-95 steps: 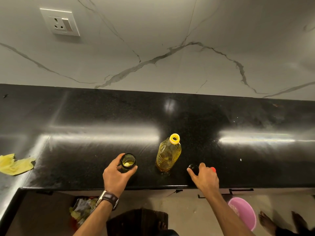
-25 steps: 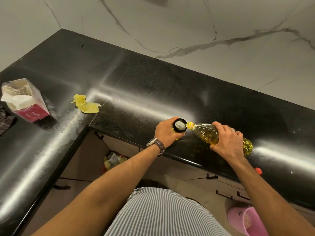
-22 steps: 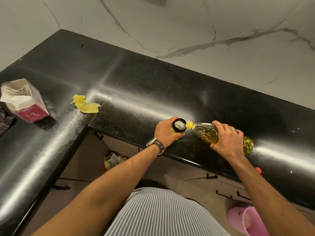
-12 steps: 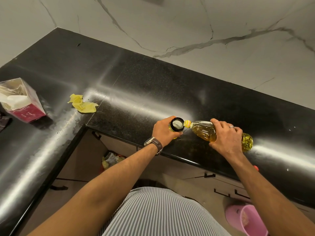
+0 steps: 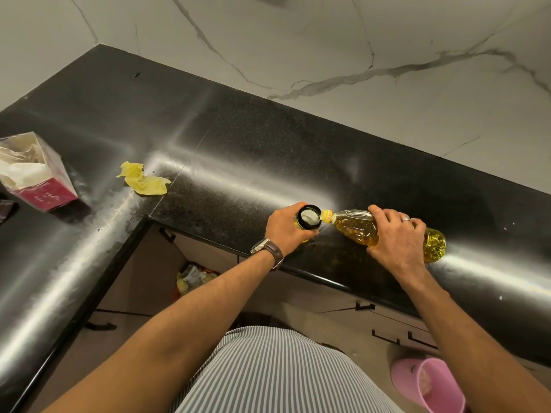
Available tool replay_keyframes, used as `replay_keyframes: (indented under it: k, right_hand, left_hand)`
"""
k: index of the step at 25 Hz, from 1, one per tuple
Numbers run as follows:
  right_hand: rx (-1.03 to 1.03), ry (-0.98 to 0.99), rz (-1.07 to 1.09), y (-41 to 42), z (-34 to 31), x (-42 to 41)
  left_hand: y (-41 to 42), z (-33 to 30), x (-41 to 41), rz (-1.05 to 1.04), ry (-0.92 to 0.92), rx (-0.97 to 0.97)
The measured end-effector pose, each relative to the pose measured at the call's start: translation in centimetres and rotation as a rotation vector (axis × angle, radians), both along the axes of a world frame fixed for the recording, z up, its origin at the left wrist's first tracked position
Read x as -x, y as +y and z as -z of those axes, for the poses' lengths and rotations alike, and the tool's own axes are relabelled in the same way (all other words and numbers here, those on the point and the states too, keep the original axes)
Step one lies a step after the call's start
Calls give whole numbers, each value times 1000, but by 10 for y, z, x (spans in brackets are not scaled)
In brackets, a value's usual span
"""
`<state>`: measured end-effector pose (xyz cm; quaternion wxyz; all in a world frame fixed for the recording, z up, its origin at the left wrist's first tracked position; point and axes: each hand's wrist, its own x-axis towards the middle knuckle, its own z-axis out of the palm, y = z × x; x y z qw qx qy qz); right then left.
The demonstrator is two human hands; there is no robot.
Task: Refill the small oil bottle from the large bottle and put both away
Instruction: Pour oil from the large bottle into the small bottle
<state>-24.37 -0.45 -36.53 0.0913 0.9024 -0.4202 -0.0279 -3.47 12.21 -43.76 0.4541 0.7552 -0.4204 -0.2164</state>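
While the small oil bottle (image 5: pixel 308 219) stood upright near the front edge of the black counter (image 5: pixel 268 150), its open dark-rimmed mouth faced up toward the camera and pale contents showed inside. The left hand (image 5: pixel 285 228) held it from the near-left side, fingers and thumb curled round its body. Touching or just beside the right edge of that mouth was the yellow neck of the large bottle (image 5: pixel 357 226), which lay tipped close to horizontal, its long axis running from the small bottle out to the right, base a little nearer the person. The right hand (image 5: pixel 396 241) gripped it round the rear half, fingers wrapped over the top, a ring on one finger. Golden oil pooled along the lower side of the large bottle. Whether a stream was crossing into the small one could not be told. By my judgement the pour was under way or about to start, and it hinged on the spout staying over the small mouth as the base rose.

Farther left lay a crumpled yellow cloth (image 5: pixel 143 181) and an opened red carton (image 5: pixel 38 174). A pink bin (image 5: pixel 429 386) sat on the floor at lower right.
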Motion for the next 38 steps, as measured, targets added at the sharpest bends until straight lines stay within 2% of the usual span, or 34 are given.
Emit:
replay_keyframes:
  k: [38]
  right_hand:
    - [57,3,-35,-4,1,-1]
  left_hand:
    - [1,1,0,-12,2,28]
